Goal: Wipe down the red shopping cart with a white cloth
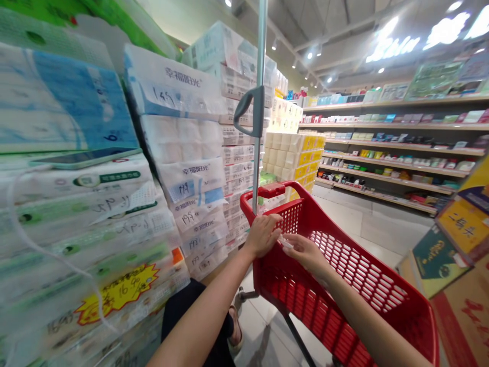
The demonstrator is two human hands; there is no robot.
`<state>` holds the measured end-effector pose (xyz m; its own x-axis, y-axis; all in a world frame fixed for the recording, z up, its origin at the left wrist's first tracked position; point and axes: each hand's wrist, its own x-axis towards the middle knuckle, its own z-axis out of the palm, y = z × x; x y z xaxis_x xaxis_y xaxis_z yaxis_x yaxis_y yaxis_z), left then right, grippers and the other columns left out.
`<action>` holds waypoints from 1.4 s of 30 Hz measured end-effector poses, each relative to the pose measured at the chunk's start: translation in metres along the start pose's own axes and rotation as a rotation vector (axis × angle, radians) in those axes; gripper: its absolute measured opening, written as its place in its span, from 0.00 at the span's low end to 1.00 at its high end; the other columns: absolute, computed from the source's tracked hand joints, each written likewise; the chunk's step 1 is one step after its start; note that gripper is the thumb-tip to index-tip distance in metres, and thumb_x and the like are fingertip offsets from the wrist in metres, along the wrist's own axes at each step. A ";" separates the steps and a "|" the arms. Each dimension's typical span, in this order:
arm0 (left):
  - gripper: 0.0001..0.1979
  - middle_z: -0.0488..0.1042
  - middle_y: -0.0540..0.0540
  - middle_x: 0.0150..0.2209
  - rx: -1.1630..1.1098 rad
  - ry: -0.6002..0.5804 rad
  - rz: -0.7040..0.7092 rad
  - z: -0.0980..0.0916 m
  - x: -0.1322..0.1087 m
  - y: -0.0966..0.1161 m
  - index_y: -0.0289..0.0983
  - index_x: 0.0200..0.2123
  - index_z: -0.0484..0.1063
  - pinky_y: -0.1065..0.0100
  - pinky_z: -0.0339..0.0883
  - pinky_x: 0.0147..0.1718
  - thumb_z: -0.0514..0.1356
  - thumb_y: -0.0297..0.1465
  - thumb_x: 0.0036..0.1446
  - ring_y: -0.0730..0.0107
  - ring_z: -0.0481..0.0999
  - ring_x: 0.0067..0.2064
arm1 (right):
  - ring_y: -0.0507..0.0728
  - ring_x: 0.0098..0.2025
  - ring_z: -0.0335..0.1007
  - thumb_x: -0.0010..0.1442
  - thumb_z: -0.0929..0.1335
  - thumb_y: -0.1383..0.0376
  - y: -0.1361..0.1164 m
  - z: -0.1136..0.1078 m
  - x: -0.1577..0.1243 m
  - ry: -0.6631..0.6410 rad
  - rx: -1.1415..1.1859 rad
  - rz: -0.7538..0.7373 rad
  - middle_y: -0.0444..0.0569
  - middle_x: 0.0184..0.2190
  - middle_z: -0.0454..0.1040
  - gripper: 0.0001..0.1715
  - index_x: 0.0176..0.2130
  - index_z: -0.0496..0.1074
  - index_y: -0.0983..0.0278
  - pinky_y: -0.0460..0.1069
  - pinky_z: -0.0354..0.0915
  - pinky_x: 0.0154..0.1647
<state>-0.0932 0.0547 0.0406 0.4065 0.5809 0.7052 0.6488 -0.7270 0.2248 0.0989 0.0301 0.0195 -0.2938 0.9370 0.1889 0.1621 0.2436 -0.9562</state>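
Note:
My left hand (263, 236) is at the near corner of a red plastic shopping cart (344, 306), its fingers curled over the rim. Beside it, my right hand (307, 256) pinches a small whitish piece (284, 241) between thumb and fingers, close to the left fingertips. What exactly this piece is cannot be made out. Rising from the cart's corner is a grey metal pole (261, 56) with a grey plastic loop handle (250, 112). Perforated walls surround the cart's basket, and its red handle (271, 191) lies just past my left hand.
Stacked tissue packs (179, 132) rise close on the left, with a phone (87, 158) and white cable (49, 255) on them. A yellow price sign (122, 293) hangs there. Cartons (435, 260) stand at right. Stocked shelves (401, 127) line the back beyond a tiled floor (344, 204).

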 end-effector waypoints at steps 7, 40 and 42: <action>0.16 0.59 0.42 0.63 -0.383 0.105 -0.058 -0.008 0.006 0.008 0.40 0.53 0.60 0.57 0.56 0.59 0.42 0.32 0.65 0.64 0.59 0.62 | 0.58 0.44 0.72 0.55 0.69 0.50 -0.064 -0.001 -0.001 0.266 -0.047 -0.236 0.53 0.44 0.74 0.26 0.47 0.68 0.62 0.53 0.69 0.44; 0.12 0.73 0.48 0.39 0.230 -0.142 0.031 0.011 0.013 -0.004 0.41 0.35 0.73 0.58 0.52 0.52 0.50 0.33 0.64 0.64 0.68 0.43 | 0.58 0.31 0.77 0.68 0.55 0.66 0.009 -0.029 -0.150 0.050 -1.536 0.188 0.50 0.33 0.77 0.12 0.42 0.66 0.61 0.46 0.54 0.22; 0.12 0.73 0.48 0.39 0.262 -0.131 0.027 0.015 0.013 0.001 0.41 0.35 0.73 0.56 0.52 0.52 0.50 0.32 0.63 0.63 0.67 0.43 | 0.57 0.31 0.77 0.68 0.56 0.66 0.007 -0.035 -0.163 0.037 -1.530 0.213 0.50 0.33 0.77 0.12 0.43 0.65 0.61 0.45 0.54 0.22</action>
<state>-0.0778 0.0675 0.0403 0.4941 0.6174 0.6121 0.7737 -0.6334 0.0144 0.1809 -0.1124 -0.0104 -0.1220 0.9864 0.1106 0.9808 0.1027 0.1655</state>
